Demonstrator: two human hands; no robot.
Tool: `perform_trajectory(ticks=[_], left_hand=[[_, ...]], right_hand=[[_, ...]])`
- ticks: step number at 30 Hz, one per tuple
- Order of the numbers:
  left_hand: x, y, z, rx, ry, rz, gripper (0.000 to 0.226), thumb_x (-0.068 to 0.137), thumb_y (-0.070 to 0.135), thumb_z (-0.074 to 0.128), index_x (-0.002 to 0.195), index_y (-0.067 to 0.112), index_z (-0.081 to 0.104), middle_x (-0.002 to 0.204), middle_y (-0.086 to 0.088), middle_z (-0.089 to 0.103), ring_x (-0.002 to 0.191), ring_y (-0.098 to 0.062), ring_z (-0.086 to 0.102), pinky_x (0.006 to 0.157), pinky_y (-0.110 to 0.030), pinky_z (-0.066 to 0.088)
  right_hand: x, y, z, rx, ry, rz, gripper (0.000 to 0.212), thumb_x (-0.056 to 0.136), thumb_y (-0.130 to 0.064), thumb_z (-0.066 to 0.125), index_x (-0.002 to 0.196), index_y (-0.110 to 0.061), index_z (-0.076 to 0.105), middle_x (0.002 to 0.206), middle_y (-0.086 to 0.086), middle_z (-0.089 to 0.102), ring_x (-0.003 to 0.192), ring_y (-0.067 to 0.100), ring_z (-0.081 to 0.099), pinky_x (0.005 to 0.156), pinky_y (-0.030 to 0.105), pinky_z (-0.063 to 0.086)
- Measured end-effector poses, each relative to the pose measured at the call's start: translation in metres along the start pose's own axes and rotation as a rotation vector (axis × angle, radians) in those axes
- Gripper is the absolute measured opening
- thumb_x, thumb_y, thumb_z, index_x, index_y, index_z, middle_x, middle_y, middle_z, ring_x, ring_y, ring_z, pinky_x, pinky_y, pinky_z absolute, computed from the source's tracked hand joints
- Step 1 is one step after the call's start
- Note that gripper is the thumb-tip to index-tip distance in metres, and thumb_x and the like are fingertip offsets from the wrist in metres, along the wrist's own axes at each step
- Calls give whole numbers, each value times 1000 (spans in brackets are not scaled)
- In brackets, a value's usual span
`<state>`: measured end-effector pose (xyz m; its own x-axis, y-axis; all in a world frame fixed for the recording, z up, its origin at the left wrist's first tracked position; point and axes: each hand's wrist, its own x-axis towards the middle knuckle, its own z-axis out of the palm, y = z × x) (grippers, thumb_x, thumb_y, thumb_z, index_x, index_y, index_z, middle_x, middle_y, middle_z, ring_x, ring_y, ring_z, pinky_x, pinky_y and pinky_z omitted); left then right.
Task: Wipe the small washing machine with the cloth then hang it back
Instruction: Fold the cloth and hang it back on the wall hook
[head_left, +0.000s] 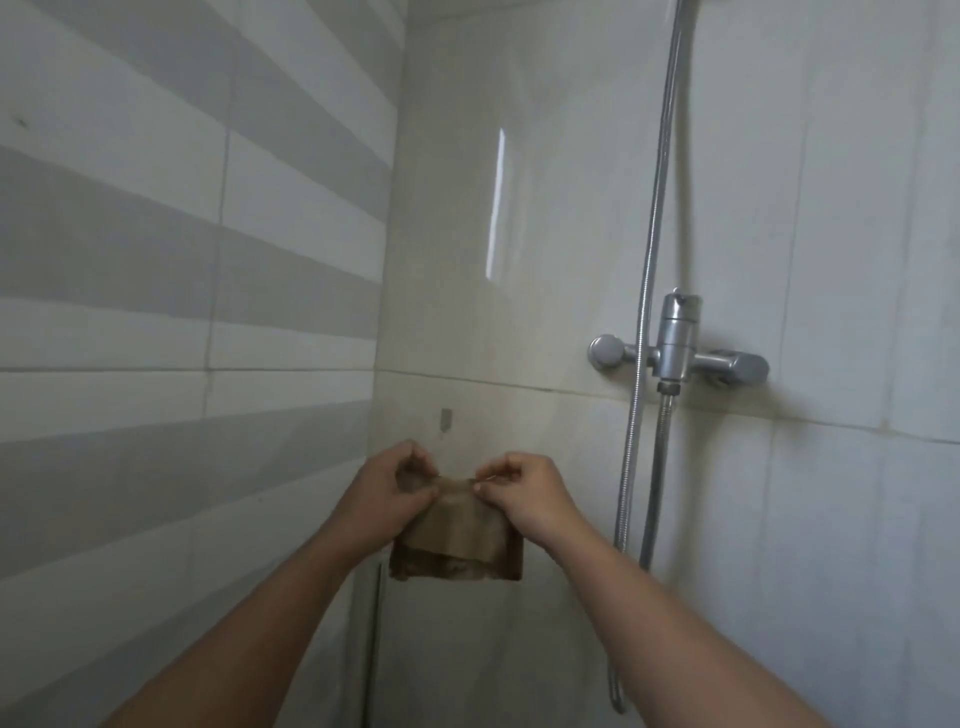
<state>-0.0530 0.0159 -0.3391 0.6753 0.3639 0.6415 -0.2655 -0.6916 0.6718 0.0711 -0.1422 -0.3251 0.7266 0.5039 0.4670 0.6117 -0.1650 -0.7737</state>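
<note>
Cloth pinched by left hand and right hand (below hook).

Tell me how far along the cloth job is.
The washing machine is out of view, so the wiping cannot be checked. In hand: the left hand and right hand pinch the top edge of the brown cloth just below the wall hook. Left: get the cloth onto the hook and let go.
</note>
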Motion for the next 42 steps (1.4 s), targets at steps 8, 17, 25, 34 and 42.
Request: perform_trajectory(ticks=[8,17,25,34,42], left_hand=[[108,-56,6,287,93,148,22,80,18,67,94,31,78,93,9,70,90,-11,65,86,-34,54],[148,-96,32,459,208,215,24,89,29,58,105,27,76,94,-1,64,86,-22,64,77,-36,53],[129,-104,54,495,260,144,30,87,30,51,106,23,72,110,1,61,102,-24,55,80,-41,54],[80,-66,46,-26,110,-44,31,96,37,51,125,37,61,121,11,66,108,-9,62,91,-27,49],[24,-34,43,89,45,-131,51,95,22,50,145,27,44,144,-1,51,125,-17,51,98,-25,39]], right_hand=[[101,-3,28,-278,131,-191,14,83,-16,74,82,-29,69,74,-13,64,70,8,59,68,21,44],[143,5,50,-708,167,-372,23,92,-19,58,103,-27,77,103,3,70,94,29,67,74,32,50],[115,24,69,-770,207,-420,23,98,-27,50,106,-17,69,109,7,50,93,29,56,67,33,38],[80,19,67,-933,33,-299,54,90,-41,65,136,-20,47,129,6,57,117,30,50,89,45,41],[2,-22,-3,-549,112,-352,40,94,-23,53,134,-22,59,134,2,60,123,25,55,99,38,49]])
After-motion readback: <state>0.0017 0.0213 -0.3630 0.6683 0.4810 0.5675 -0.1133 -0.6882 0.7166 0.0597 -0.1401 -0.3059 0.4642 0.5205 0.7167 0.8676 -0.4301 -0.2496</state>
